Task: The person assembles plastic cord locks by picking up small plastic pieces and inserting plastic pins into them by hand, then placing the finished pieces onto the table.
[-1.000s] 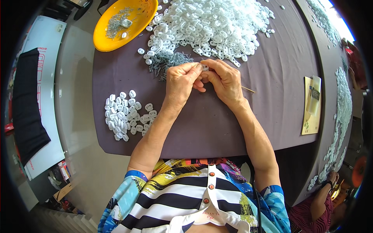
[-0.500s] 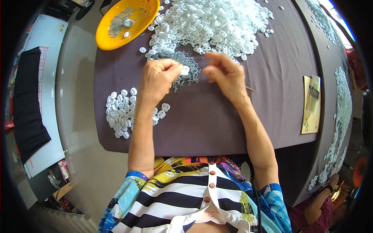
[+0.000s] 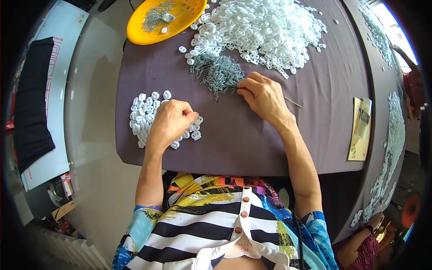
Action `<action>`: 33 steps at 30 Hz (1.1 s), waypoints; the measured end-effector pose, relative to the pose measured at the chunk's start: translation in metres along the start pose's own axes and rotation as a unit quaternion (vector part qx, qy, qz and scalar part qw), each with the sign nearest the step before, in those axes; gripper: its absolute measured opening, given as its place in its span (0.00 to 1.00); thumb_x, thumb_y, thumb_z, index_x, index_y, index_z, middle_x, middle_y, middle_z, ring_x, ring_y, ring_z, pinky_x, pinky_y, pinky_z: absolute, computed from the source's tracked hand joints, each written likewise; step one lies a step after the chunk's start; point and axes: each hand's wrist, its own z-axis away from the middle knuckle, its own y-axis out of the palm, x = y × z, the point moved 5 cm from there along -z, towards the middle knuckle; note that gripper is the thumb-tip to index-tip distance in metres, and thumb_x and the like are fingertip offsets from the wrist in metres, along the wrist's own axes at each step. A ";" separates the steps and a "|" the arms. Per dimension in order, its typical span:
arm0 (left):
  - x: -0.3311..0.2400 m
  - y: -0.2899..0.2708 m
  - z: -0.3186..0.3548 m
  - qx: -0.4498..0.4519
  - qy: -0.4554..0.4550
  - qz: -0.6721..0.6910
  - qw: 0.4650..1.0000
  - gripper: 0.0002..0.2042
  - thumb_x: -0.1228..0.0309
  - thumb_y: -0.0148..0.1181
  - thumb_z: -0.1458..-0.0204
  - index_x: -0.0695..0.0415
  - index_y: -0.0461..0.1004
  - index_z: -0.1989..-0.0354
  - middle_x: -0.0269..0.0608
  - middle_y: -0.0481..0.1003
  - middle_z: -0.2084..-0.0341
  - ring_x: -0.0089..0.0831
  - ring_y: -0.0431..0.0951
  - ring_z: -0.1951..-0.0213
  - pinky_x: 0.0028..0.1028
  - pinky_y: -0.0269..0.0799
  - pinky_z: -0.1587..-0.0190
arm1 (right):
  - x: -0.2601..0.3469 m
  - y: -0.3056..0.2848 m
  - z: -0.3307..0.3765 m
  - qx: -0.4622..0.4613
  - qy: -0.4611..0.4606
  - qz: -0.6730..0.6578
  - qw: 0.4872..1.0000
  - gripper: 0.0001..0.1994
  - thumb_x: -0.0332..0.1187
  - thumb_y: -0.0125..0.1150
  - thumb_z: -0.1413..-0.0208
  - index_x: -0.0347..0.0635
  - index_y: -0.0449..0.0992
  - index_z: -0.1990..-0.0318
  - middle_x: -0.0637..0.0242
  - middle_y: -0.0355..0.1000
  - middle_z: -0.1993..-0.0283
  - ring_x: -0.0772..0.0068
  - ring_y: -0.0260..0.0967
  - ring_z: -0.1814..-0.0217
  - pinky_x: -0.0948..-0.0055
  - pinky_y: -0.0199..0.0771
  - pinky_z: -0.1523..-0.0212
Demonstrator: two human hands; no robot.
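My left hand is closed over the right side of a group of small white oval plastic pieces with dark spots; whatever its fingertips hold is hidden. Farther off and to the right, my right hand pinches at the near right edge of a heap of small grey metal pins. They may be screws; they are too small to tell, and what sits between those fingertips does not show. Behind the pins rises a large pile of white oval plastic pieces.
A yellow dish with metal bits stands at the far left. Right of my right hand lies a thin stick. A yellow card with a clear packet lies near the brown-covered table's right edge. Another person's hand is beside more white pieces.
My left hand has come nearer and down to the group of white pieces; the white piece seen in it earlier is no longer visible there. My right hand has closed beside the pins.
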 end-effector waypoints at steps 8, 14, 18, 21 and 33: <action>-0.043 0.000 -0.018 -0.055 0.113 0.016 0.992 0.08 0.71 0.58 0.57 0.65 0.73 0.79 0.40 0.70 0.89 0.19 0.67 0.85 0.24 0.62 0.80 | 0.004 0.007 0.003 -0.001 0.006 0.047 0.999 0.04 0.26 0.56 0.57 0.41 0.67 0.75 0.64 0.62 0.74 0.61 0.65 0.71 0.66 0.65 0.72; -0.081 0.007 -0.063 -0.129 0.202 -0.015 0.971 0.06 0.72 0.58 0.57 0.61 0.75 0.74 0.43 0.73 0.78 0.36 0.74 0.75 0.29 0.68 0.71 | 0.001 0.000 0.005 0.013 -0.005 -0.009 1.000 0.03 0.24 0.53 0.56 0.40 0.66 0.72 0.63 0.62 0.73 0.60 0.65 0.69 0.66 0.65 0.71; -0.096 0.023 -0.089 -0.150 0.233 -0.011 0.961 0.04 0.74 0.59 0.59 0.59 0.76 0.74 0.42 0.74 0.77 0.34 0.75 0.75 0.28 0.69 0.70 | -0.006 0.005 0.010 -0.002 -0.004 -0.014 1.000 0.04 0.23 0.52 0.55 0.39 0.66 0.71 0.62 0.62 0.73 0.59 0.65 0.69 0.64 0.65 0.71; -0.108 0.036 -0.099 -0.160 0.287 -0.029 0.944 0.04 0.74 0.60 0.61 0.57 0.76 0.74 0.40 0.73 0.77 0.35 0.75 0.74 0.29 0.69 0.70 | -0.014 0.005 0.011 -0.028 0.006 -0.041 0.999 0.05 0.22 0.53 0.54 0.38 0.66 0.69 0.61 0.63 0.73 0.58 0.65 0.70 0.65 0.66 0.71; -0.121 0.054 -0.109 -0.194 0.332 -0.159 0.909 0.04 0.72 0.60 0.61 0.57 0.74 0.76 0.41 0.70 0.75 0.39 0.73 0.71 0.34 0.69 0.68 | -0.024 -0.017 0.014 -0.123 0.091 -0.180 0.972 0.03 0.22 0.52 0.52 0.34 0.69 0.68 0.61 0.70 0.76 0.74 0.67 0.77 0.76 0.67 0.74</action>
